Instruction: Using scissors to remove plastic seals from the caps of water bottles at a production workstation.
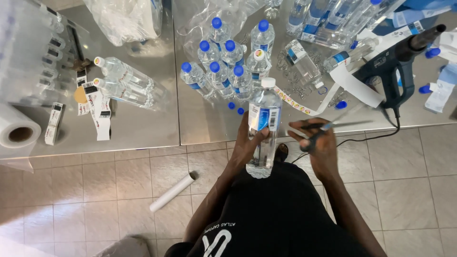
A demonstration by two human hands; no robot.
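My left hand [248, 142] grips a clear plastic water bottle [263, 124] with a white cap and a blue-and-white label, held lengthwise in front of my body over the table's near edge. My right hand [320, 143] holds a pair of scissors [328, 126] with blades pointing right, a little right of the bottle. A cluster of several blue-capped bottles [223, 66] stands on the steel table [143, 123] just beyond the held bottle.
A dark blue heat gun [395, 62] lies at the right with its cord running off the edge. Two bottles [124, 83] lie on their sides at left beside loose labels [97, 107]. A film roll [18, 131] sits far left. A white tube [172, 191] lies on the tiled floor.
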